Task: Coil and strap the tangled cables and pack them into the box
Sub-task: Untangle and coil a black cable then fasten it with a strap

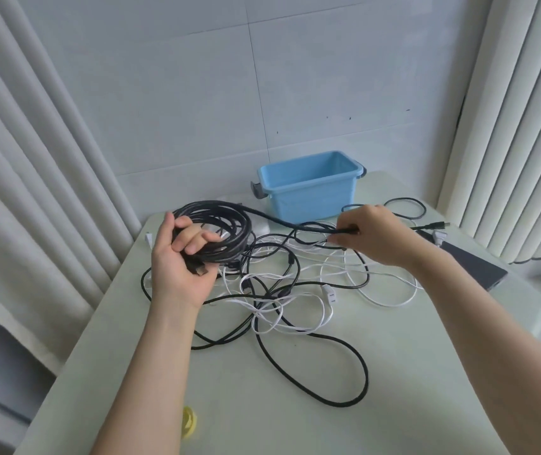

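My left hand grips a coil of black cable, held above the table at the left, with a plug end showing at my palm. A strand of that cable runs right to my right hand, which pinches it near its free end. Under both hands lies a tangle of black and white cables; one thick black loop reaches toward the front. The blue box, open and holding nothing I can see, stands at the back of the table.
Yellow straps lie near the table's front left edge. A dark flat device rests at the right edge, with a black plug beside it. Curtains hang on both sides; a tiled wall is behind the pale table.
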{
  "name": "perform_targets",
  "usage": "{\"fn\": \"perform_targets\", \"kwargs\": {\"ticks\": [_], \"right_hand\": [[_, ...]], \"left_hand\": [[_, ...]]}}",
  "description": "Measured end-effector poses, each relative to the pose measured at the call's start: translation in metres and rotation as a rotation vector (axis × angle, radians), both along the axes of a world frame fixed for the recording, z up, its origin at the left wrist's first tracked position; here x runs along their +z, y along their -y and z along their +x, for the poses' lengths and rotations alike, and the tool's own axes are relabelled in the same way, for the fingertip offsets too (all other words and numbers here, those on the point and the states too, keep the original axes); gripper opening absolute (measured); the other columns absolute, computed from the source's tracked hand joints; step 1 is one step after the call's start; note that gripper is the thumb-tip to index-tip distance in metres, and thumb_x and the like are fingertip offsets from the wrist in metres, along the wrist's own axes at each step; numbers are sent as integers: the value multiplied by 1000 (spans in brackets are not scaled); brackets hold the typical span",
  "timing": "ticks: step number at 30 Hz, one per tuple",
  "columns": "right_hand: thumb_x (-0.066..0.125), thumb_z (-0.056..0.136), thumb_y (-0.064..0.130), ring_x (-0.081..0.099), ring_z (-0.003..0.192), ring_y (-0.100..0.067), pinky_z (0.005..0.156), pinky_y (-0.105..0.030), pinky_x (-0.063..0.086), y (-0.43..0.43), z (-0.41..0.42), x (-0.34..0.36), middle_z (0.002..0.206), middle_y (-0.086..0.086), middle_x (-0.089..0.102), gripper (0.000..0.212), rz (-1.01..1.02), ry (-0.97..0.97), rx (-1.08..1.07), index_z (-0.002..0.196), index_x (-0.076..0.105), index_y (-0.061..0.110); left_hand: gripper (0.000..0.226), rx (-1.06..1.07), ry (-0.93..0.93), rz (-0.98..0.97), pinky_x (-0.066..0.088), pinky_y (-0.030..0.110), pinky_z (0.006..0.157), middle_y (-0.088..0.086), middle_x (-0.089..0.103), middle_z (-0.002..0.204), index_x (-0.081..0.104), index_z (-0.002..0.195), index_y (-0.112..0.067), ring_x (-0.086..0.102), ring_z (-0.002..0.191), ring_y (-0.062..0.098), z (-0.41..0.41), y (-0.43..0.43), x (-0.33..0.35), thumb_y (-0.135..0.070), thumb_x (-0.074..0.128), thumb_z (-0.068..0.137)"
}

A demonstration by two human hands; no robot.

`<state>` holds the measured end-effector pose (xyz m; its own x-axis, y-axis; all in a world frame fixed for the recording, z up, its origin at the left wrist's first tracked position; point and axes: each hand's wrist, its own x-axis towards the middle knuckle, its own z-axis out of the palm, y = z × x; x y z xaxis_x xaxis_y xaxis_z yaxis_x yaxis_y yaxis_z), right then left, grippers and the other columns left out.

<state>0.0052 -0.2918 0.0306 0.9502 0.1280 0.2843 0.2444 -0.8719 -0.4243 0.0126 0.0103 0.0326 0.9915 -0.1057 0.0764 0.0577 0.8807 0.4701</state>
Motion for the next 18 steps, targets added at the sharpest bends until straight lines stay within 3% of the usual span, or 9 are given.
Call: {"fn": "perform_targets", "kwargs": {"ticks": [4,6,8,10,12,15,18], "right_hand": [[69,91,27,53,66,-7,63,-31,43,1,1,-2,69,9,60,8,58,111,42,84,65,24],[68,92,21,52,66,-8,65,-30,40,-9,-2,-2,73,8,60,2,49,193,150,92,70,22],[70,91,15,48,66,-14,63,-25,36,-21,-7,-4,75,3,56,7,17,271,254,96,74,19],[72,90,15,44,68,-15,62,-27,35,-32,-13,-4,73,5,50,10,-10,329,337,98,76,19],[72,89,19,41,71,-14,64,-32,38,-49,-17,0,74,7,47,11,-43,364,435,99,77,21],[74,88,22,39,72,-11,67,-27,38,-64,-24,10,74,8,48,13,-23,395,497,101,76,23],[80,82,24,47,72,-5,66,-14,37,-70,-31,17,78,13,49,21,148,403,449,98,68,18]], "left_hand": [[22,144,-14,-142,47,23,72,-11,38,59,54,83,-19,42,52,6,10,-12,0,-32,55,100],[18,201,-3,-103,46,24,78,-11,45,65,57,95,-14,48,57,8,13,-10,-4,-27,50,104],[17,272,19,75,45,25,76,-9,51,69,60,99,-13,52,61,9,11,-1,-5,-23,48,105],[24,305,63,336,45,24,69,-8,57,68,68,87,-19,54,61,10,3,10,-2,-21,52,104],[37,334,163,641,46,27,72,-5,61,66,73,73,-25,55,65,13,-6,12,2,-22,53,103],[20,254,353,998,49,25,79,6,66,72,70,100,-4,64,71,15,-18,23,10,-15,54,103],[16,96,431,1079,52,21,71,2,65,70,64,112,-4,66,70,16,-28,34,14,-5,53,101]]}}
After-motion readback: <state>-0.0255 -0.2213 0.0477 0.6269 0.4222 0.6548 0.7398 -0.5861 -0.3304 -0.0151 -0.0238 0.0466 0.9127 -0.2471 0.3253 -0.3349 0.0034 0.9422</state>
